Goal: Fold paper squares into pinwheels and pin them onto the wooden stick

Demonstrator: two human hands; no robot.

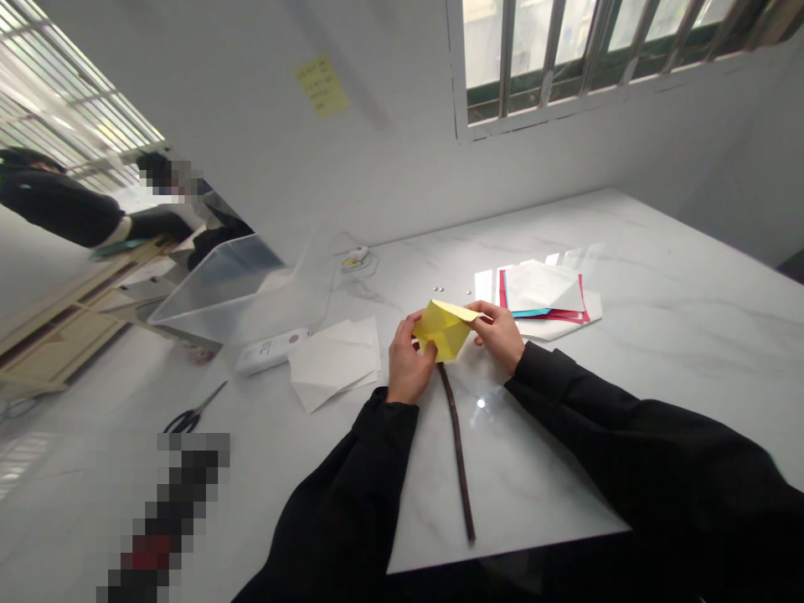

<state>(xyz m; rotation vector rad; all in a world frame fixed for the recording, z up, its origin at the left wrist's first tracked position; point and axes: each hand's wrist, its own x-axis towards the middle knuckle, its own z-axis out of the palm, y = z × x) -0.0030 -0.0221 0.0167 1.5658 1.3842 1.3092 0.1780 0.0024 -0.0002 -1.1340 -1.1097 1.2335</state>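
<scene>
A folded piece of yellow paper [445, 332] is held up between both hands over the table. My left hand [411, 358] grips its left side, the thumb pressed on the front face. With the fingertips of my right hand [499, 332] I pinch its upper right corner. Beneath the paper, a thin dark brown stick [457, 452] lies on the table, pointing toward me; its far end shows just below the paper. I cannot tell whether the stick touches the paper.
White sheets [336, 360] lie left of my hands, by a white power strip [271, 350]. Scissors [196, 410] rest farther left, near a clear plastic bin [219, 289]. A stack of white, red and blue papers [543, 289] sits to the right. A person [56, 197] appears at the far left.
</scene>
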